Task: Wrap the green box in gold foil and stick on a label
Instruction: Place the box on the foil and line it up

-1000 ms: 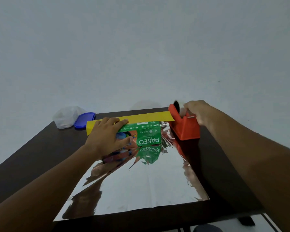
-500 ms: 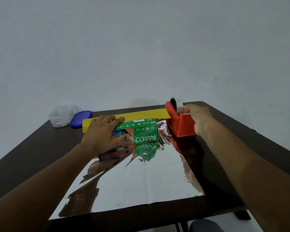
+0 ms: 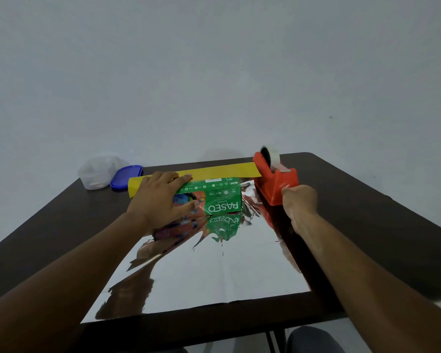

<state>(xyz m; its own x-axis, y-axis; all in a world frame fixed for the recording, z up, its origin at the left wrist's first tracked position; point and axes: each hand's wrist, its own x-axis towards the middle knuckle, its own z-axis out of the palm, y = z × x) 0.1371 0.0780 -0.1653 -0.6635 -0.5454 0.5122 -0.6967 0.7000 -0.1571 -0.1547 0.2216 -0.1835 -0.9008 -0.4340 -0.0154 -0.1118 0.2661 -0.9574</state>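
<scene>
Green box [image 3: 214, 197] sits near the desk's [image 3: 367, 200] far edge, on the far end of the foil sheet [image 3: 209, 271]. One gold flap [image 3: 214, 171] folded onto its top; my left hand [image 3: 161, 200] presses it flat, fingers spread. Right hand [image 3: 299, 201], fingers curled, at the red tape dispenser [image 3: 275, 177]; whether it pinches tape, cannot tell. Most wrapping and the label remain.

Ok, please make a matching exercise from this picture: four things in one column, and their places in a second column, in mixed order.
Things:
1. box
2. tape dispenser
3. blue lid
4. left hand

Places:
A. at the table's far left, beside a clear tub
B. right of the foil
C. on the foil's far end
D. on the box, holding the foil's yellow edge

Pairs: 1-C, 2-B, 3-A, 4-D
</scene>
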